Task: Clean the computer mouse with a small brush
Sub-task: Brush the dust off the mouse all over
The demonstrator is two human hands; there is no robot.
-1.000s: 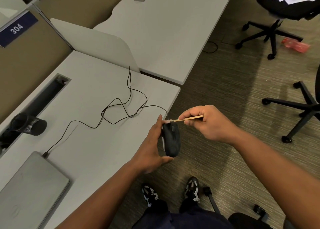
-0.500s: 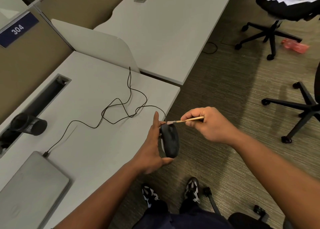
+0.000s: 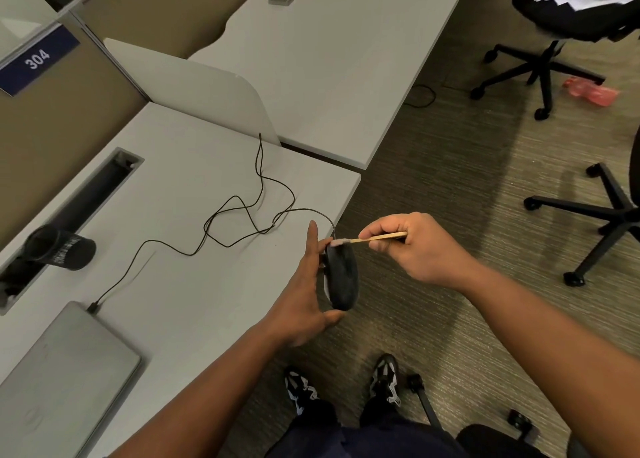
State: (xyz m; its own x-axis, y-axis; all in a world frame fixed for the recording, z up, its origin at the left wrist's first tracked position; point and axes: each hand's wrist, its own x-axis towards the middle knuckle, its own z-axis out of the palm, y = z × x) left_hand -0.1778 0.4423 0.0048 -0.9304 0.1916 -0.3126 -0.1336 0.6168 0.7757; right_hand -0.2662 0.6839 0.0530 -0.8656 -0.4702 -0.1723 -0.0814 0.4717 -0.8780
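Note:
A black wired computer mouse (image 3: 342, 277) is held on its side just past the desk's front edge, gripped between the thumb and straight fingers of my left hand (image 3: 300, 294). Its thin black cable (image 3: 239, 215) loops over the grey desk (image 3: 166, 187) to a closed silver laptop (image 3: 59, 374). My right hand (image 3: 412, 246) pinches a small wooden-handled brush (image 3: 372, 238). The brush's pale bristle tip touches the mouse's front end, near where the cable enters.
A black mesh pen cup (image 3: 60, 248) lies tipped beside the desk's cable slot (image 3: 93, 194). A second desk (image 3: 332, 52) stands beyond a low divider. Office chairs (image 3: 554, 41) and a chair base (image 3: 602, 215) stand on the carpet to the right. My shoes (image 3: 384, 378) are below.
The mouse and both hands have drifted slightly down and left. My left fingers have straightened alongside the mouse. The brush tip stays at the mouse's front end.

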